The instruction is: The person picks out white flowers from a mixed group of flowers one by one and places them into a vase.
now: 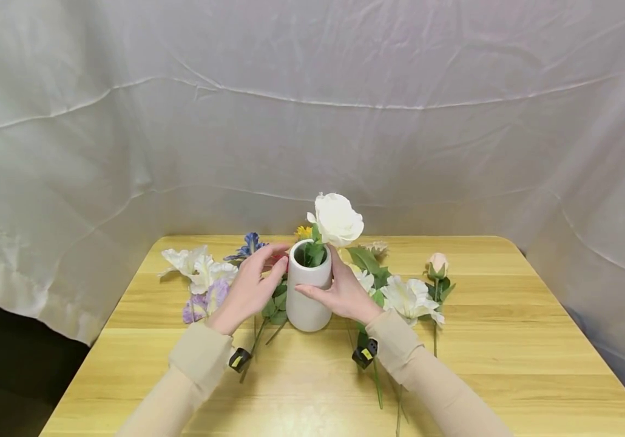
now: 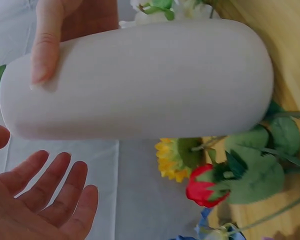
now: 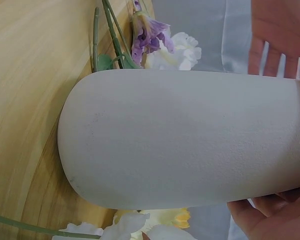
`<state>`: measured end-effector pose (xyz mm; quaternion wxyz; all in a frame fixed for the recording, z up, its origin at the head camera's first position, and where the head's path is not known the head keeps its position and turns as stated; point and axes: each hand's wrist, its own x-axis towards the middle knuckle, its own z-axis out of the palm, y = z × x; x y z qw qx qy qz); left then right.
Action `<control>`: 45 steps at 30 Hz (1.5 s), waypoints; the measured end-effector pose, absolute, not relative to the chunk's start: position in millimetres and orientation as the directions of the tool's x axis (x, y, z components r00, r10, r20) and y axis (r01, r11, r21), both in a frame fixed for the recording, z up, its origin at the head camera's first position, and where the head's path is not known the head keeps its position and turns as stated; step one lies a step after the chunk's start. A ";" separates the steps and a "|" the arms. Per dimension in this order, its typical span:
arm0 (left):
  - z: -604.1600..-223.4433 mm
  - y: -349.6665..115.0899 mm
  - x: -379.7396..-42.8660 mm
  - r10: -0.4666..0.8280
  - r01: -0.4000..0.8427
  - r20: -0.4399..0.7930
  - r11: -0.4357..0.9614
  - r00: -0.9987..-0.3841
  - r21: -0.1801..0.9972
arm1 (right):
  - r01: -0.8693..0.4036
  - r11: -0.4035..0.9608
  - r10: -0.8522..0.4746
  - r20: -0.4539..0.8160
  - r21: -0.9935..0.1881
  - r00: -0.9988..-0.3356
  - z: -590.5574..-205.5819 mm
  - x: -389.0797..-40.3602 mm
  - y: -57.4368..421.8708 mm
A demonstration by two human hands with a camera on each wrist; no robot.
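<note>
A white vase [image 1: 308, 303] stands upright on the wooden table, with a white rose [image 1: 337, 220] in its mouth, leaning right. My right hand [image 1: 346, 292] grips the vase from the right, thumb across its near side and fingers behind. On the other side my left hand [image 1: 250, 284] is held beside the rim. In the left wrist view the left hand's spread fingers [image 2: 52, 192] show a gap from the vase. The rose's stem inside the vase is hidden.
White lilies [image 1: 200, 270], a purple flower [image 1: 206, 300] and a blue flower [image 1: 249, 246] lie left. Beside the vase are a red rose [image 2: 205, 186] and a yellow flower [image 2: 172, 159]. To the right lie a white flower [image 1: 408, 297] and a pale pink rose [image 1: 437, 264]. Grey cloth [image 1: 312, 139] hangs behind.
</note>
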<state>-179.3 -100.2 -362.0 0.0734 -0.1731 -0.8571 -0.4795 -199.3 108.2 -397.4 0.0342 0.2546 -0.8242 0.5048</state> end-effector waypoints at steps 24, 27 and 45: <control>-393.5 -170.1 -157.4 0.164 0.287 0.243 0.696 -0.956 0.659 | -0.435 0.357 -0.390 0.291 -0.827 -0.874 -394.8 -197.5 107.2; -392.8 -178.6 -152.1 0.166 0.285 0.248 0.751 -0.954 0.595 | -0.426 0.358 -0.389 0.282 -0.831 -0.877 -395.2 -197.6 107.6; -397.8 -219.6 -126.5 0.052 0.141 0.225 0.905 -0.973 0.401 | -0.412 0.366 -0.381 0.270 -0.834 -0.884 -396.5 -197.7 108.0</control>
